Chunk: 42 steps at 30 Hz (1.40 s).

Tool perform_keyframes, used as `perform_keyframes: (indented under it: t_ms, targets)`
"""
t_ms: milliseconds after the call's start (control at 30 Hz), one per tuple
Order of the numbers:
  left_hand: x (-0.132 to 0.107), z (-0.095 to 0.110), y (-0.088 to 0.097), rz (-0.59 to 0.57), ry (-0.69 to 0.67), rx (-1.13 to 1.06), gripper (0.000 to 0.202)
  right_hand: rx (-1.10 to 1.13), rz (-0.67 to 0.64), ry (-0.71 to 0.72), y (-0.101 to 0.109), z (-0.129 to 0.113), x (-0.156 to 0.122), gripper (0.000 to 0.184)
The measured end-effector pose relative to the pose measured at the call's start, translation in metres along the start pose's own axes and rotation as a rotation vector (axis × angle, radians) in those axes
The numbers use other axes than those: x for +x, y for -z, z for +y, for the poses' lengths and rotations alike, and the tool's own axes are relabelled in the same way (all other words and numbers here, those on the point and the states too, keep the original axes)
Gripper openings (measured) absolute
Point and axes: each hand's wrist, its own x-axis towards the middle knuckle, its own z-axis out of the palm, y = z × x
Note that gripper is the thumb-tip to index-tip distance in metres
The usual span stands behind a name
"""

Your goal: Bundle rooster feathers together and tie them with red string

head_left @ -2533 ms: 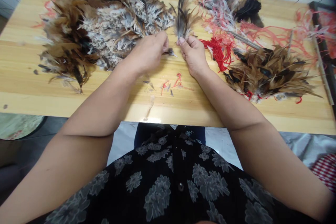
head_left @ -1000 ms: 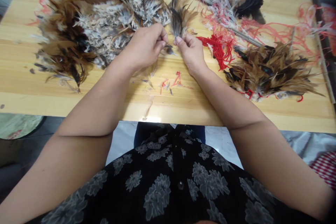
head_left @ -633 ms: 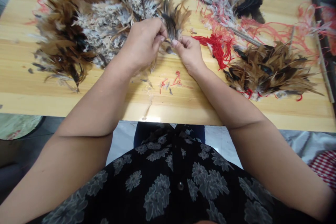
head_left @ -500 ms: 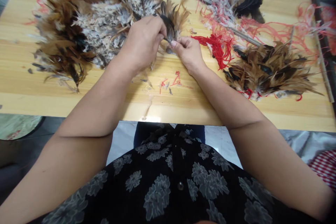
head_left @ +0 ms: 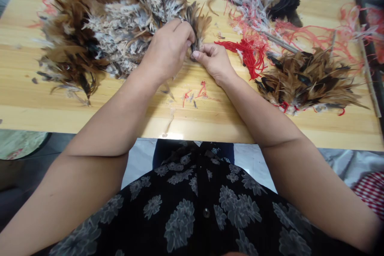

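Observation:
A small bunch of brown and black feathers (head_left: 201, 24) stands up between my two hands above the wooden table. My left hand (head_left: 172, 46) is closed against the bunch's left side, with its fingertips near the quills. From the right, my right hand (head_left: 217, 60) pinches the lower end between thumb and fingers. The quill ends are mostly hidden by my fingers. Left of my hands spreads a large pile of brown feathers (head_left: 69, 36) with pale fluffy bases in its middle. Red yarn strands (head_left: 252, 58) lie just right of my right hand.
Tied brown feathers (head_left: 309, 80) lie at right. Behind them are a thin stick (head_left: 279, 42), pink plastic strings (head_left: 300, 30) and dark feathers (head_left: 285, 6). Red thread scraps (head_left: 202, 90) lie near the table's front edge (head_left: 198, 138). A dark frame (head_left: 366, 44) stands at far right.
The feather bunch has shifted slightly left and looks more gathered. My left hand has moved a little right, closer to my right hand. A loose curved feather now lies behind the bunch.

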Motion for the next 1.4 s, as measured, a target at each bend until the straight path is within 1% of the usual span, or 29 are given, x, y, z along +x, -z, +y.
perform_keyframes:
  t_ms: [200, 333, 433, 600, 700, 767, 800, 867, 967, 1033, 1100, 1200, 1233, 1300, 1367, 1400]
  targets:
    - [0.000, 0.000, -0.001, -0.017, -0.012, -0.001, 0.019, 0.037, -0.017, -0.001, 0.001, -0.005, -0.002, 0.053]
    - [-0.001, -0.002, 0.001, 0.069, -0.043, -0.024, 0.024, 0.067, -0.010, -0.007, 0.001, -0.007, -0.002, 0.055]
    - [-0.001, -0.008, 0.001, 0.106, -0.034, -0.060, 0.021, 0.067, -0.002, 0.004, -0.001, -0.007, -0.001, 0.053]
    - [-0.001, -0.028, -0.012, 0.225, -0.073, -0.090, 0.016, 0.062, 0.024, 0.005, -0.002, -0.007, -0.001, 0.049]
    - [0.000, -0.040, -0.019, 0.235, -0.017, -0.043, 0.022, 0.099, 0.044, -0.026, 0.000, -0.011, -0.002, 0.042]
    - [0.000, -0.042, -0.016, 0.216, 0.054, -0.001, 0.020, 0.127, 0.072, -0.082, 0.000, -0.015, -0.002, 0.041]
    - [0.000, -0.041, -0.013, 0.176, 0.089, 0.005, 0.017, 0.144, 0.089, -0.111, 0.001, -0.017, -0.003, 0.042]
    - [-0.001, -0.035, -0.002, 0.042, 0.156, -0.015, 0.008, 0.187, 0.130, -0.148, 0.000, -0.022, -0.004, 0.042]
    - [-0.003, -0.024, 0.015, -0.174, 0.225, -0.074, 0.013, 0.253, 0.156, -0.148, 0.000, -0.028, -0.006, 0.042]
    - [-0.004, -0.021, 0.025, -0.264, 0.245, -0.095, 0.016, 0.251, 0.155, -0.161, 0.000, -0.029, -0.007, 0.043]
    - [-0.005, -0.021, 0.033, -0.325, 0.229, -0.097, 0.016, 0.216, 0.152, -0.172, 0.000, -0.029, -0.006, 0.043]
    - [-0.003, -0.022, 0.044, -0.425, 0.236, -0.046, 0.014, 0.190, 0.155, -0.141, 0.000, -0.025, -0.004, 0.043]
    - [-0.002, -0.021, 0.046, -0.475, 0.254, -0.016, 0.016, 0.189, 0.159, -0.128, 0.000, -0.024, -0.004, 0.043]
    - [0.001, -0.017, 0.048, -0.608, 0.274, 0.043, 0.027, 0.192, 0.157, -0.106, 0.000, -0.022, -0.005, 0.042]
    - [0.003, -0.011, 0.046, -0.746, 0.248, 0.090, 0.038, 0.188, 0.151, -0.095, 0.001, -0.021, -0.006, 0.040]
    - [0.003, -0.009, 0.044, -0.793, 0.226, 0.111, 0.040, 0.185, 0.146, -0.090, 0.001, -0.021, -0.006, 0.039]
